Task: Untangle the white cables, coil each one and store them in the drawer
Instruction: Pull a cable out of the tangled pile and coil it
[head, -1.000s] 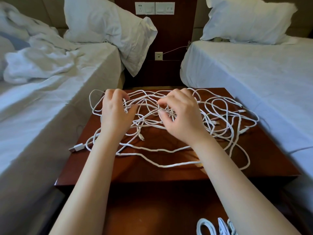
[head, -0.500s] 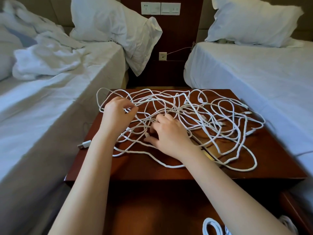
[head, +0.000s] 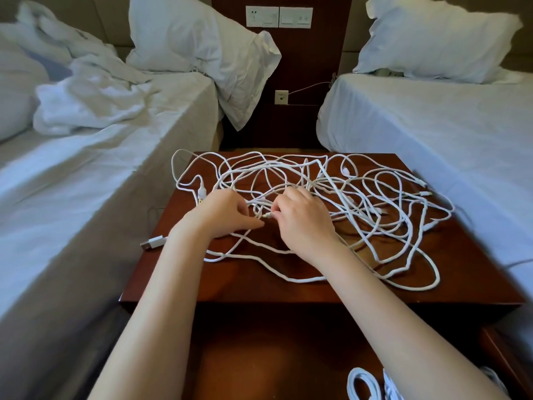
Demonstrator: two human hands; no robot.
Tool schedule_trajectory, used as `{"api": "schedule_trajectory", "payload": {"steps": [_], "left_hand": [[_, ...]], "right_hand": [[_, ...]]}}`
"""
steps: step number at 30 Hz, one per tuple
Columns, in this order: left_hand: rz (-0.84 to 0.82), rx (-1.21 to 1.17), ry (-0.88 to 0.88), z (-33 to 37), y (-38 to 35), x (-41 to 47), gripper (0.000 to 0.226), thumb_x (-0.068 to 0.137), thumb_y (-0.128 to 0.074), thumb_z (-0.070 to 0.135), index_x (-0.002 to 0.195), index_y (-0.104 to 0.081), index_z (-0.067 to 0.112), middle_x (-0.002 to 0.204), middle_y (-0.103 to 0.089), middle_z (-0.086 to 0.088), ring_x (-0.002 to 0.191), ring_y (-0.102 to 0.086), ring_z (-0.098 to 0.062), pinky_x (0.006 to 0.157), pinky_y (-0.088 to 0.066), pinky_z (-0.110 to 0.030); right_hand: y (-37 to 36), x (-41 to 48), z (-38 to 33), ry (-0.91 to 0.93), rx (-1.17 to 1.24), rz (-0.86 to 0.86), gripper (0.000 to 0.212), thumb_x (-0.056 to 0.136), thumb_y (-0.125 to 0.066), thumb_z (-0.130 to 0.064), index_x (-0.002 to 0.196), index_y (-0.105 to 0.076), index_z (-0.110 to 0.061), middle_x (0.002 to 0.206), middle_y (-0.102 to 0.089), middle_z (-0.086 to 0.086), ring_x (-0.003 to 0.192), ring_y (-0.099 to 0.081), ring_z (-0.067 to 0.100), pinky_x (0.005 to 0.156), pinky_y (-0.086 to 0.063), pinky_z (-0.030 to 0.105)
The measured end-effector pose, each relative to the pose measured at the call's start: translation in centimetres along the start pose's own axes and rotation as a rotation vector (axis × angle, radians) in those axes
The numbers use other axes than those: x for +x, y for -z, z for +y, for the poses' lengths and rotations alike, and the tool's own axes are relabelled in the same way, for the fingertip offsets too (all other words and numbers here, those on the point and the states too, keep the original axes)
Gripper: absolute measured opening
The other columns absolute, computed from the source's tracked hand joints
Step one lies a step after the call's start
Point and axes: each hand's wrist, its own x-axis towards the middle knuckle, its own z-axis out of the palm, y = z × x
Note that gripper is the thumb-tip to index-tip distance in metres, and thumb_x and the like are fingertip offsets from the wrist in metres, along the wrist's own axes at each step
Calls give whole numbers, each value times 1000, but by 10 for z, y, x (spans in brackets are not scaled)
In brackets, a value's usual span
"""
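A tangle of white cables (head: pixel 375 203) sprawls over the dark wooden nightstand top (head: pixel 259 284). My left hand (head: pixel 222 215) sits on the tangle's left-middle, its fingers curled round strands. My right hand (head: pixel 302 217) is close beside it and pinches a small cable plug between thumb and fingertips. A USB plug (head: pixel 153 242) hangs off the nightstand's left edge. Below, the open drawer (head: pixel 288 365) holds coiled white cables (head: pixel 363 385) at the bottom right, partly hidden by my right forearm.
A bed with a rumpled white duvet (head: pixel 86 111) flanks the nightstand on the left, and a made bed (head: pixel 432 125) stands on the right. Behind is a wooden wall panel with sockets (head: pixel 278 17). The gaps beside the nightstand are narrow.
Both hands came down from the far part of the tangle toward its middle and drew together. My right hand now pinches a plug end. The cables have spread rightward.
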Motion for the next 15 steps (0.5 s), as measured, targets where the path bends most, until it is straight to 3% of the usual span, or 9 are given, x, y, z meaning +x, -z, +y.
{"api": "schedule_trajectory", "payload": {"steps": [4,7,10,15], "left_hand": [[108,81,-5,7,-9,5,33,77,-75,41,63,-52,22,66,-56,4,68,-55,-15,57,-41,-25],[125,44,-41,1,-10,7,25,79,-73,42,76,-59,22,74,-57,6,72,-55,-13,59,-41,-25],[69,50,-73,-1,-13,8,27,84,-69,35,64,-56,25,66,-57,5,63,-53,-12,55,-36,-21],[357,-151,-186,6,1,2,31,92,-62,27,63,-55,19,61,-48,8,58,-44,-6,52,-30,-13]], "right_hand": [[-1,0,1,-24,-20,11,5,89,-64,-12,88,-68,-9,89,-63,5,87,-58,24,69,-47,34],[0,0,2,-31,-18,16,4,88,-65,-12,87,-69,-10,88,-63,5,86,-58,24,69,-47,34],[0,-1,2,-34,-29,-19,5,87,-65,-12,85,-68,-10,87,-61,4,86,-58,25,68,-45,34],[2,-3,5,-55,-82,-106,11,90,-61,-16,95,-70,-11,95,-60,3,96,-55,25,72,-39,32]]}}
